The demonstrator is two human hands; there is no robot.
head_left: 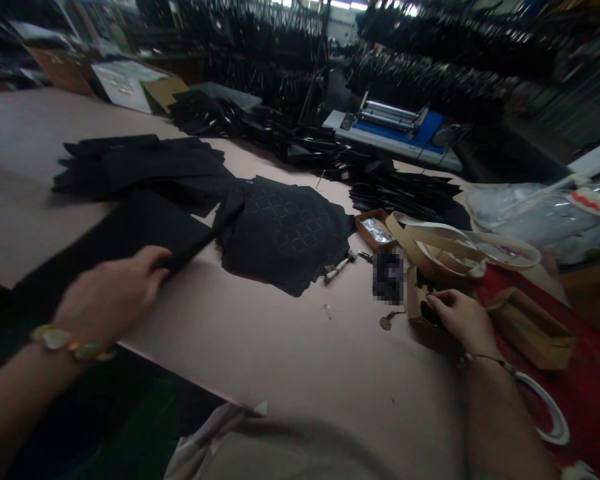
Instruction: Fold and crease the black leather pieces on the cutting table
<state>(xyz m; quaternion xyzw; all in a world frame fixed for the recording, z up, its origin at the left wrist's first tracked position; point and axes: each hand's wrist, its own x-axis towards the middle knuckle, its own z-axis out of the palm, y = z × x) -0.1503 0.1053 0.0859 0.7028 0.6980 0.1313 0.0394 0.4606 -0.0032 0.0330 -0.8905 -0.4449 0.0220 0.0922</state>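
Note:
My left hand (117, 290) is closed on the edge of a black fabric piece (125, 233) at the table's near left edge. My right hand (463, 317) reaches into a small cardboard box (417, 310), thumb and fingers pinched together; dark bits show inside, but what the fingers hold is too small to make out. Between the hands lies a stack of black panels (290, 230), the top one marked with a diamond pattern. A hammer-like tool (341, 267) rests at its right edge. A round tag on a chain (386, 323) lies left of the box.
More black pieces (150, 163) lie at left and along the back. A blue machine with rollers (400, 123) stands behind. At right are an open cardboard box (533, 327), a roll of white tape (547, 410), a red surface (593, 393) and clear plastic bags (525, 213).

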